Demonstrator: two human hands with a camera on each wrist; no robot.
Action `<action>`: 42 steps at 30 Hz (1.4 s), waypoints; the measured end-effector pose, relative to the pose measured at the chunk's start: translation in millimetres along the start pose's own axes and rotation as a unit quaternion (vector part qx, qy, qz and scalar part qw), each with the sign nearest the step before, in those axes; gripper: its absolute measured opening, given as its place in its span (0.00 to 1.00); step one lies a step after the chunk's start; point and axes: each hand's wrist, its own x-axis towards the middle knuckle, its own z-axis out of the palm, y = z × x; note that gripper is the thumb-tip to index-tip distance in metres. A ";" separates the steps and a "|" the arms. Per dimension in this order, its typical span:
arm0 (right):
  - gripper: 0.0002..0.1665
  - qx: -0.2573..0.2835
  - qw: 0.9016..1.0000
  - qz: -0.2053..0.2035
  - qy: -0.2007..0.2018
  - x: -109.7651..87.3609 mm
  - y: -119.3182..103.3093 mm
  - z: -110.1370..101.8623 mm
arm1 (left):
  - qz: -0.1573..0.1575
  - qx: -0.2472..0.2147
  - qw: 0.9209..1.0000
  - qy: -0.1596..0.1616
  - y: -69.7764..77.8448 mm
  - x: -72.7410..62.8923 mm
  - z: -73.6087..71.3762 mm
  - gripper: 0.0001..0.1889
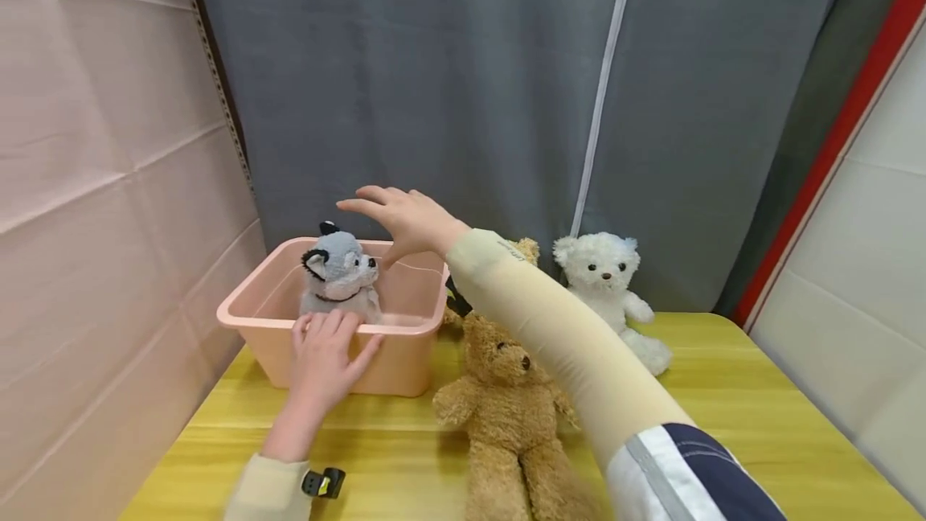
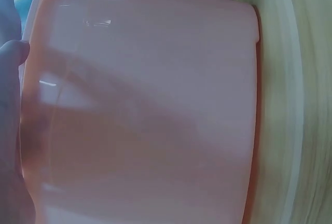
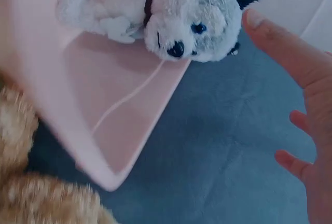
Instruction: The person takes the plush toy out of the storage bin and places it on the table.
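A grey-and-white plush husky (image 1: 340, 264) with a dark collar sits upright in a pink plastic tub (image 1: 391, 360) at the left of the table. My left hand (image 1: 323, 360) grips the tub's near rim, its fingers over the edge and its thumb on the outer wall. In the left wrist view, that hand (image 2: 11, 84) shows at the rim of the tub (image 2: 150, 99). My right hand (image 1: 408, 219) hovers above the tub's right side, fingers spread and holding nothing. The right wrist view shows the husky (image 3: 187, 22) apart from the right hand's thumb (image 3: 280, 47).
A brown teddy bear (image 1: 506, 416) is in front, right of the tub, partly behind my right arm. A tan plush toy (image 1: 526, 249) is mostly hidden behind that arm. The white bear (image 1: 600, 272) sits farther right. A grey curtain (image 1: 434, 87) hangs behind the yellow wood-grain table (image 1: 723, 424).
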 end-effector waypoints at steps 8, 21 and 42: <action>0.69 -0.078 0.994 0.011 -0.075 16.7 -9.4 26.7 | 0.001 -0.002 1.000 0.007 17.6 -4.7 4.2 0.20; 0.67 -0.043 0.987 0.017 -0.152 24.2 -28.3 34.3 | 0.018 0.000 1.000 0.024 28.3 -1.1 5.3 0.24; 0.55 0.085 0.979 0.103 -0.156 38.0 -38.9 43.2 | 0.009 0.000 1.000 0.025 27.7 -2.0 -2.9 0.26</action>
